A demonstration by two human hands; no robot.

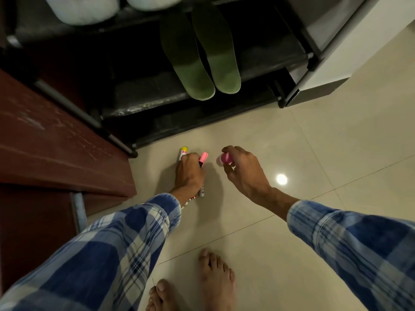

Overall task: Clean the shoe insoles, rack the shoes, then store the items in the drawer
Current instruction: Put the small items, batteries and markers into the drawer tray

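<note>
Two green insoles point(199, 61) lie side by side on a dark shelf of the shoe rack point(294, 90), heels toward me. On the tiled floor below the rack, my left hand point(188, 173) grips two marker-like pens, one with a yellow cap point(184, 150) and one with a pink cap point(204, 158). My right hand point(244, 169) curls its fingers and thumb around a small white bottle with a pink cap point(224, 158), which is just above or on the floor.
A dark red wooden cabinet point(56, 149) stands at the left with a drawer front point(33, 232) below. White shoes point(89, 7) sit on the rack's upper shelf. My bare feet point(215, 272) stand on the beige floor tiles point(314, 254). A white wall panel point(350, 41) rises at the right.
</note>
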